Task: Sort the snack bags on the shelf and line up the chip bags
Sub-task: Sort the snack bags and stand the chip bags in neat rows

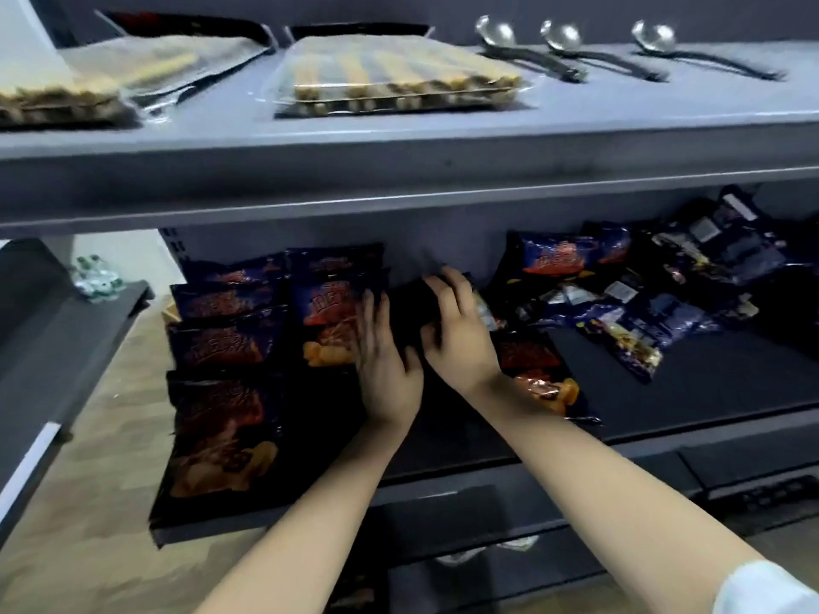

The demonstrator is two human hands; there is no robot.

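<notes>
On the dark lower shelf (pixel 664 392), both flat, open hands, left hand (pixel 385 361) and right hand (pixel 456 330), press a glossy crinkled chip bag (pixel 536 370) beside overlapping bag rows (pixel 221 347).

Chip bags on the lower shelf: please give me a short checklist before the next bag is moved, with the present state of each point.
1. Left column of chip bags lined up: ok.
2. Second column finished: not ok, only begun.
3. Right pile sorted: not ok, still mixed.
4. Loose chip bag near right hand: ok.
5. Left hand grip on a bag: cannot tell.
</notes>
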